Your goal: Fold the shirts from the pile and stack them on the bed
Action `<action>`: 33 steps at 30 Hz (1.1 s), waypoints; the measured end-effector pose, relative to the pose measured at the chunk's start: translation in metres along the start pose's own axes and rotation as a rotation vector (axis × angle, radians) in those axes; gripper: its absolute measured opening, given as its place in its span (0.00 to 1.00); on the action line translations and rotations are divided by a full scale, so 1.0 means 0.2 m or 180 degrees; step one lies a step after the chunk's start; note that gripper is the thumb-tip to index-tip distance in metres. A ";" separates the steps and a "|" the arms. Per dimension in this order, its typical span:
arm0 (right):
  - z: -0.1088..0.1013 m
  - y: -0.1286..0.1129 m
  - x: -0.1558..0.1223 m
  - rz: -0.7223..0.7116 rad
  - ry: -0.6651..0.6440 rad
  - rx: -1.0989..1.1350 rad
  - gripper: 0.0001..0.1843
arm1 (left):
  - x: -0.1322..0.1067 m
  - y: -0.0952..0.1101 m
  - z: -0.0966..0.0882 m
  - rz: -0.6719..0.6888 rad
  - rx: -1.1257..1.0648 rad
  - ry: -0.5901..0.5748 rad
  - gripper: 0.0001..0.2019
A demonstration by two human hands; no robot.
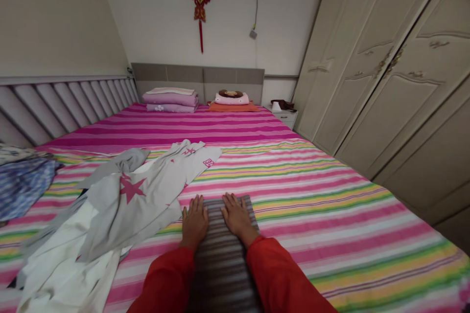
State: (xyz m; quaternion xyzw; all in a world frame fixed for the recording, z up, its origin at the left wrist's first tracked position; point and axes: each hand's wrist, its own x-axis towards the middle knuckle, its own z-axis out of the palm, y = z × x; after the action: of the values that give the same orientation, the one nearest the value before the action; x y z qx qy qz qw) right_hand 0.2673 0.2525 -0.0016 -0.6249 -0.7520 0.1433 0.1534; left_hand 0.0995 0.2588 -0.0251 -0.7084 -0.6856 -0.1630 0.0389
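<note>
A folded grey striped garment [220, 259] lies on the striped bedsheet [330, 205] right in front of me. My left hand [194, 220] rests flat on its far left corner, fingers stretched out. My right hand [237, 215] lies flat on its far end, fingers spread as well. Both arms wear red sleeves. Neither hand holds anything. Just left of my left hand lies a loose white and grey garment with pink stars [128, 195], spread out and crumpled.
A blue patterned cloth [22, 181] lies at the left edge. Folded pink bedding [171, 100] and a pillow with a plush toy [231, 98] sit by the headboard. Cream wardrobe doors [385, 83] run along the right. A padded wall panel [62, 102] lines the left.
</note>
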 end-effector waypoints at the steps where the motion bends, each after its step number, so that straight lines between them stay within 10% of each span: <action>1: -0.01 0.04 0.00 0.0094 0.0011 -0.0071 0.30 | 0.00 0.00 -0.01 -0.0004 0.0001 -0.0023 0.26; 17: -0.12 0.44 -0.33 0.1272 0.0669 0.0172 0.30 | 0.05 -0.05 -0.10 -0.0278 -0.0428 -0.0558 0.26; 20: -0.12 0.37 -0.38 0.1358 0.0802 0.0260 0.32 | 0.00 0.04 -0.17 -0.0439 -0.0390 -0.0408 0.27; 26: 0.00 -0.01 -0.47 0.0456 0.0512 -0.0012 0.27 | -0.32 0.38 -0.16 0.0615 -0.0510 -0.0325 0.25; 33: -0.04 -0.03 -0.51 0.0670 0.0276 -0.0194 0.28 | -0.40 0.27 -0.16 0.0534 -0.0249 -0.0273 0.25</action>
State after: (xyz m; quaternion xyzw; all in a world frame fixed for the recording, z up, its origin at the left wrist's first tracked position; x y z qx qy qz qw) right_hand 0.2832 0.1519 0.0019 -0.7103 -0.6789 0.1085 0.1508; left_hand 0.1461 0.1708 -0.0092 -0.7707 -0.6180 -0.1554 -0.0047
